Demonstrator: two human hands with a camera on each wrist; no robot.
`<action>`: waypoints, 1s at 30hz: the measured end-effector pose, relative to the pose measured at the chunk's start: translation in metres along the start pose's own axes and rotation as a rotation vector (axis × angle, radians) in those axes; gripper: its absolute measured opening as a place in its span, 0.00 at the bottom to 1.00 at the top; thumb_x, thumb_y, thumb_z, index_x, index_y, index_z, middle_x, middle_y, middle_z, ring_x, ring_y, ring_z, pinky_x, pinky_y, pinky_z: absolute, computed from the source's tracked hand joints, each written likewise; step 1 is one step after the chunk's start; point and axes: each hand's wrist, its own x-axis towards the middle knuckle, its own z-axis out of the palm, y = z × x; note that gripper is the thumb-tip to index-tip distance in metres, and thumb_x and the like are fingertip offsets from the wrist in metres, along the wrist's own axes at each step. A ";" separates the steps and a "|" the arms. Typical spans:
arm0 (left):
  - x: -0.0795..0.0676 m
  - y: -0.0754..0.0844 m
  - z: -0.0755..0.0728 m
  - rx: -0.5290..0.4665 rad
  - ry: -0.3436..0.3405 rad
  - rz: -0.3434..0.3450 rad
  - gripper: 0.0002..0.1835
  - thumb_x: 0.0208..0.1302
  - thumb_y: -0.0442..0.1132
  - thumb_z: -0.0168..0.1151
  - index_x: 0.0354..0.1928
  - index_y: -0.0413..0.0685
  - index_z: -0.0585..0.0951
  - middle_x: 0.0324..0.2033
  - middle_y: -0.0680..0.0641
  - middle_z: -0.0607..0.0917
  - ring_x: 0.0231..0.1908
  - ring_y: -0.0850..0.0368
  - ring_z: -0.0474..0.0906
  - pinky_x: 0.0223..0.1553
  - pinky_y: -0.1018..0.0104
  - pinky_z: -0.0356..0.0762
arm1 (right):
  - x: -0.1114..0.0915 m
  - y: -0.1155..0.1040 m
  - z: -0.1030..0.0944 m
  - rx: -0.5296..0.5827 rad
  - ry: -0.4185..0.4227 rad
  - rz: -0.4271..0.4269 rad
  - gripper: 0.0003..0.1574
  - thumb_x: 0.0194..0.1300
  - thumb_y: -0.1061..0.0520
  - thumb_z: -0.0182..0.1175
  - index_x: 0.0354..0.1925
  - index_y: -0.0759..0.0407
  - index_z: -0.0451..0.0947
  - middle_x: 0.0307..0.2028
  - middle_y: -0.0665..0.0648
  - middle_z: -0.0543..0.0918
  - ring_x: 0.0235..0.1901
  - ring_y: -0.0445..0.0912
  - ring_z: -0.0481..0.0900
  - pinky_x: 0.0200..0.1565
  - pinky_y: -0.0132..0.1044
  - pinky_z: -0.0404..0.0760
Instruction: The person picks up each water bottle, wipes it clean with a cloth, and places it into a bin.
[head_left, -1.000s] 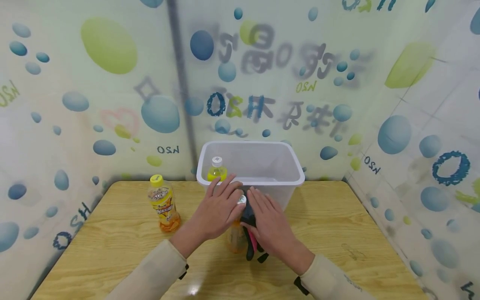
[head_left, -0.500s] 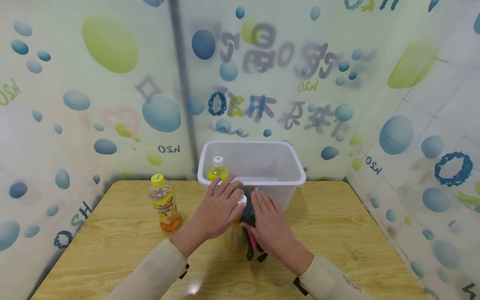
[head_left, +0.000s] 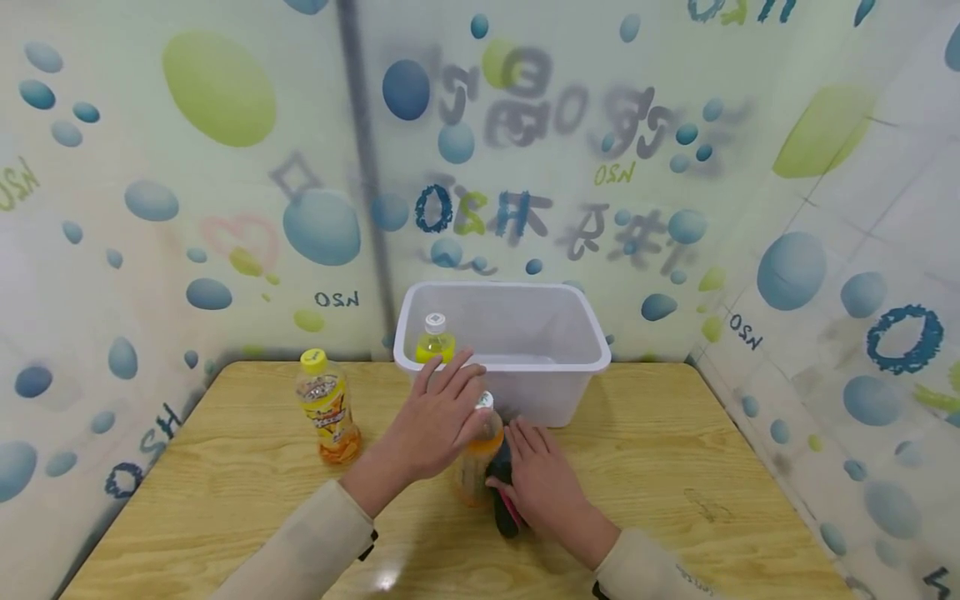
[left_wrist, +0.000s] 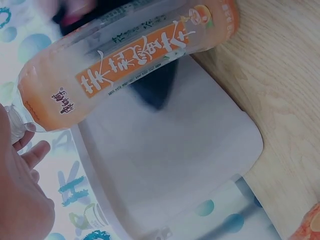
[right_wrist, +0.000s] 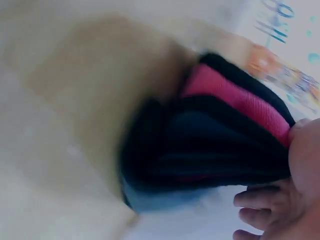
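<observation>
My left hand [head_left: 438,417] holds a clear plastic bottle with an orange label [head_left: 477,467] at its white-capped neck. It stands upright on the table, and in the left wrist view the bottle [left_wrist: 130,65] spans the top. My right hand [head_left: 547,483] pinches a dark cloth piece with a pink inner side [head_left: 505,508] beside the bottle. In the right wrist view this cloth [right_wrist: 215,135] hangs folded from thumb and fingers, its far end blurred; its exact kind is unclear.
Behind the hands stands a pale plastic bin [head_left: 555,392], with a yellow-green bottle [head_left: 435,342] inside at its left. A yellow-capped bottle [head_left: 330,412] stands on the left of the wooden table [head_left: 675,483]. Patterned curtains [head_left: 525,167] enclose the table.
My right hand has moved down and nearer to me with the dark cloth, uncovering more of the bottle and the bin's front. The left hand and its bottle have stayed in place.
</observation>
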 end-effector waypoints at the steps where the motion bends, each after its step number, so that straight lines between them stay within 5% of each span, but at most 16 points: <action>1: 0.000 0.000 0.000 0.002 -0.004 0.000 0.23 0.76 0.53 0.39 0.60 0.47 0.73 0.65 0.48 0.72 0.75 0.48 0.52 0.73 0.44 0.47 | -0.001 -0.002 0.007 0.009 -0.025 -0.010 0.46 0.70 0.30 0.44 0.67 0.64 0.68 0.68 0.59 0.70 0.71 0.50 0.64 0.70 0.49 0.63; 8: 0.001 0.001 -0.001 -0.007 -0.044 -0.026 0.25 0.76 0.53 0.38 0.62 0.47 0.73 0.66 0.49 0.70 0.76 0.50 0.49 0.74 0.44 0.45 | -0.007 -0.012 0.046 -0.053 -0.093 -0.018 0.46 0.67 0.27 0.46 0.68 0.58 0.68 0.68 0.56 0.70 0.71 0.47 0.65 0.69 0.47 0.65; 15: 0.000 0.000 0.000 0.002 -0.019 -0.023 0.25 0.76 0.53 0.38 0.61 0.46 0.73 0.65 0.48 0.71 0.75 0.49 0.51 0.73 0.44 0.47 | -0.006 -0.015 0.057 -0.081 -0.095 -0.008 0.48 0.66 0.26 0.45 0.69 0.55 0.66 0.70 0.54 0.68 0.71 0.47 0.64 0.70 0.48 0.63; 23: 0.000 0.001 0.001 -0.017 0.000 -0.009 0.24 0.76 0.52 0.38 0.61 0.45 0.73 0.65 0.48 0.72 0.75 0.47 0.53 0.72 0.44 0.48 | -0.006 -0.008 0.045 -0.024 -0.086 -0.007 0.44 0.68 0.29 0.46 0.67 0.56 0.69 0.67 0.53 0.73 0.69 0.45 0.68 0.71 0.47 0.62; 30: 0.001 0.001 -0.001 -0.006 -0.038 -0.028 0.23 0.76 0.51 0.39 0.61 0.47 0.72 0.66 0.48 0.70 0.76 0.50 0.49 0.73 0.45 0.46 | -0.003 0.002 0.014 0.002 0.104 0.006 0.44 0.66 0.30 0.51 0.65 0.60 0.71 0.65 0.55 0.75 0.67 0.46 0.71 0.70 0.47 0.64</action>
